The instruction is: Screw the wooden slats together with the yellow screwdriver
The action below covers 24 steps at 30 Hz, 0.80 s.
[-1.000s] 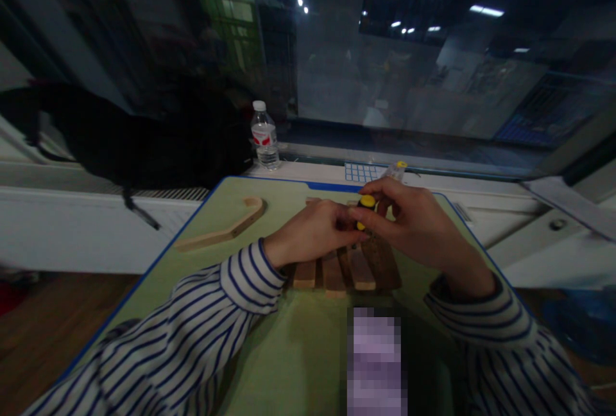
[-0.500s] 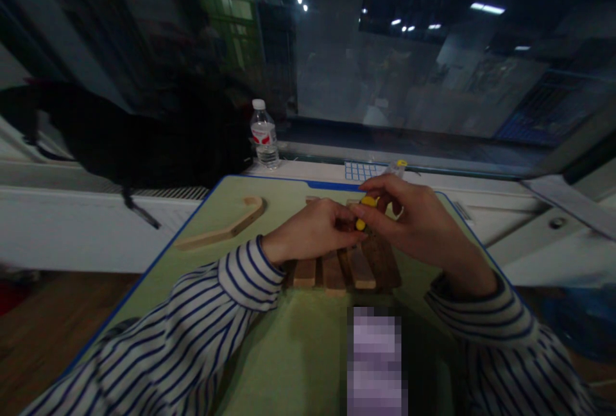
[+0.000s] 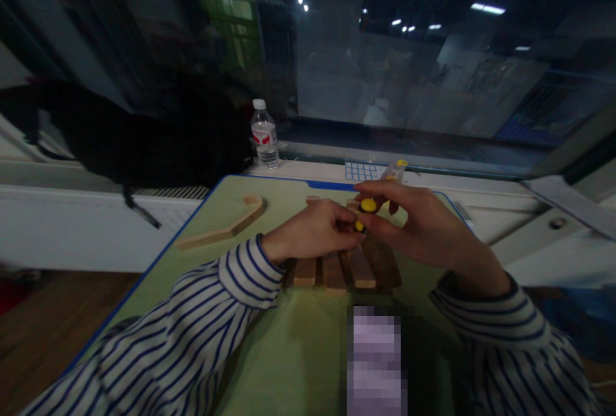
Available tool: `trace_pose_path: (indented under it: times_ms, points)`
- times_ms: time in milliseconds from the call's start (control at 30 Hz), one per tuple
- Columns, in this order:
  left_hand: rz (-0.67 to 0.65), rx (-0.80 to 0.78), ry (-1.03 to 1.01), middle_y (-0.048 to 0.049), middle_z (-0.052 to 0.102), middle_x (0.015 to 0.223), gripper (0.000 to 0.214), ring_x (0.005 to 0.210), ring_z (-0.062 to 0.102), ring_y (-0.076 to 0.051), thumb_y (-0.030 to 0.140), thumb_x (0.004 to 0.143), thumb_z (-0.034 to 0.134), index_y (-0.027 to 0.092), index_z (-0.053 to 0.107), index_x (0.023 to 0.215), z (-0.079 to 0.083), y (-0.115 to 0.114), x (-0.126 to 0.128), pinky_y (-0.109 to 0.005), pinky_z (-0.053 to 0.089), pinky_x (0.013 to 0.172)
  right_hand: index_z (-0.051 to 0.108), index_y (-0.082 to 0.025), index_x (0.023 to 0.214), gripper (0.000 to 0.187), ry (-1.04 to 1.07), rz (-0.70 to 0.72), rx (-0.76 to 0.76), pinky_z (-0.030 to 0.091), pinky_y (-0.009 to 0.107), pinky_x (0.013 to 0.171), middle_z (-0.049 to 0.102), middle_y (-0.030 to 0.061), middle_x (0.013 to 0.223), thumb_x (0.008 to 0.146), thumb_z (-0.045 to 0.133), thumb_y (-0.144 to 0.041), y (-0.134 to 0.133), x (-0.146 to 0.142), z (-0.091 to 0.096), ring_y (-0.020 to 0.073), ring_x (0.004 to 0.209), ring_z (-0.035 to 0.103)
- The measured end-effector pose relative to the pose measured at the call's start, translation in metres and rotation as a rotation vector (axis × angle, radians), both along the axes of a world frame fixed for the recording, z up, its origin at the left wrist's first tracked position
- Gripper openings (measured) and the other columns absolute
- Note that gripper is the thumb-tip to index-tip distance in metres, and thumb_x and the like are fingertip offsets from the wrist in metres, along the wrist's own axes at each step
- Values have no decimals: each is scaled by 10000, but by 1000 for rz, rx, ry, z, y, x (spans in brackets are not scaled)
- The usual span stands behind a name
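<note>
My left hand (image 3: 315,230) is closed, its fingertips pinched at a small yellow-and-black object (image 3: 368,205) above the wood pieces. My right hand (image 3: 418,220) curves around the same object from the right, thumb in front and fingers behind. A rounded yellow top shows between the hands, with a smaller yellow part by my left fingertips; the rest is hidden. Below my hands lie several short wooden slats (image 3: 360,268), side by side over a darker wooden board (image 3: 387,265). Their middles are covered by my hands.
A bent wooden strip (image 3: 233,230) lies on the left of the green, blue-edged table (image 3: 283,352). On the sill behind stand a water bottle (image 3: 264,137) and a clear bag with yellow (image 3: 394,171). A black bag (image 3: 158,140) sits at left. A blurred-out phone-like shape (image 3: 374,361) is in front.
My right hand's fingers have opened out slightly and shifted, showing more of the yellow top. My left hand has stayed almost still. The wood pieces have not moved.
</note>
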<state>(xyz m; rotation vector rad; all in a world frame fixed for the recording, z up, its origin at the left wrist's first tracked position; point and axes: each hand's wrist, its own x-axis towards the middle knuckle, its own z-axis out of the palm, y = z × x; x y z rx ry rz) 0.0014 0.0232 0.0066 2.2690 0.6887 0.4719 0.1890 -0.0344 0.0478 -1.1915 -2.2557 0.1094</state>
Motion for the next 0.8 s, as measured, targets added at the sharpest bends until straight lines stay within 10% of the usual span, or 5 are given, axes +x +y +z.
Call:
trace_pose_path:
  times_ms: [333,800]
  points:
    - [-7,52,14,43,487,612,185,564,416,-84,231,823,555,108,692,810,1,0,0,-214,312,543,611,-209,1200,318,2,167,3,502,267,818,711,38,1128,887,554,-214,0,6,-2,149,978,657]
    - [2,-5,-3,27,566,700,166,622,464,-100,230,801,545,121,670,796,1,-1,1,-228,352,606,661,-210,1075,230,-30,-16,43,457,240,585,720,25,909,868,585,-273,3,4,-2,137,717,639]
